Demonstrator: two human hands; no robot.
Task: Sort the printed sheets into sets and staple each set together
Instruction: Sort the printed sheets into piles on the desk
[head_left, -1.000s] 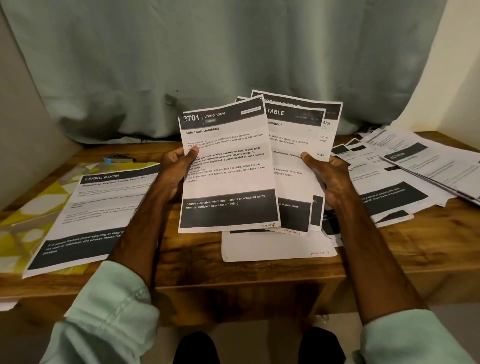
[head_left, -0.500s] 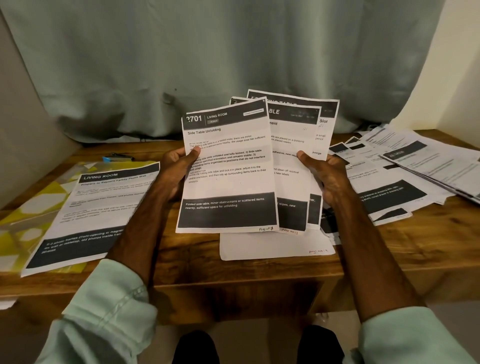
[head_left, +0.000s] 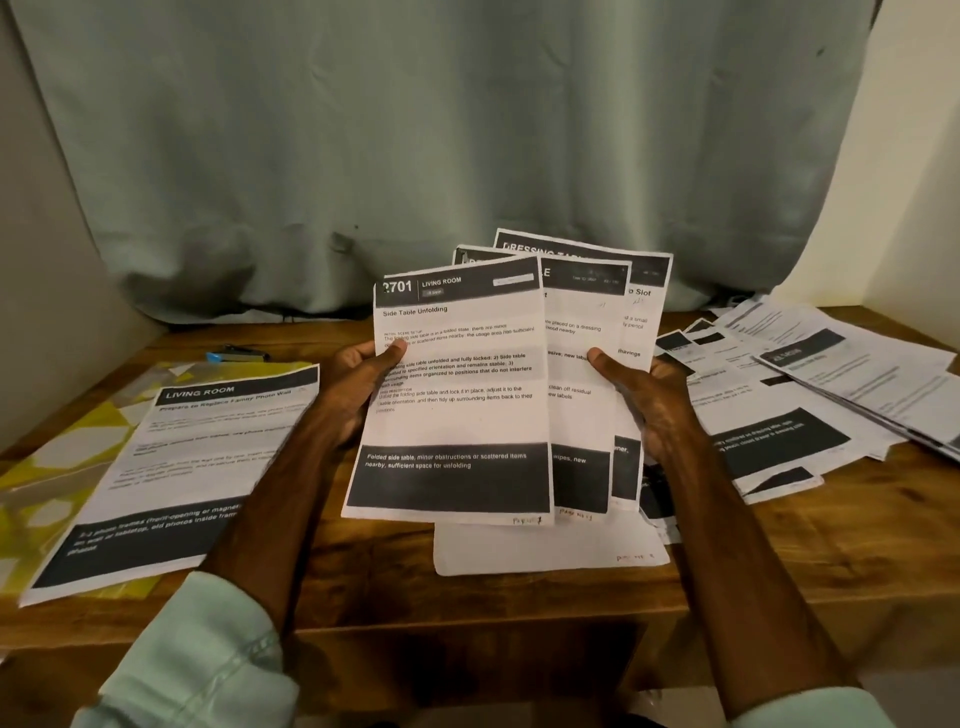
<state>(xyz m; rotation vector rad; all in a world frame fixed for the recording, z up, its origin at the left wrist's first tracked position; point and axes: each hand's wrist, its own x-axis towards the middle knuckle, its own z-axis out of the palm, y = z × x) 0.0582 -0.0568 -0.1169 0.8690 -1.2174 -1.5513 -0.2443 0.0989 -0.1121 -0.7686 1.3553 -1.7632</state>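
My left hand (head_left: 358, 384) grips the left edge of a printed sheet (head_left: 457, 415) headed "Living Room, Side Table Unfolding", held upright over the table. My right hand (head_left: 644, 400) holds two more fanned sheets (head_left: 587, 322) headed "Dressing Table" just behind and to the right of it. A "Living Room" sheet (head_left: 176, 467) lies flat at the left on a yellow patterned folder (head_left: 62, 447). A blue stapler (head_left: 236, 355) lies at the back left, beyond that sheet.
A loose spread of printed sheets (head_left: 789, 400) covers the right side of the wooden table (head_left: 363, 587). One blank-faced sheet (head_left: 545, 551) lies under my hands. A grey-green curtain (head_left: 415, 156) hangs behind the table, with walls at both sides.
Both hands have held the fanned sheets almost still; the sheets shifted very slightly upward and left.
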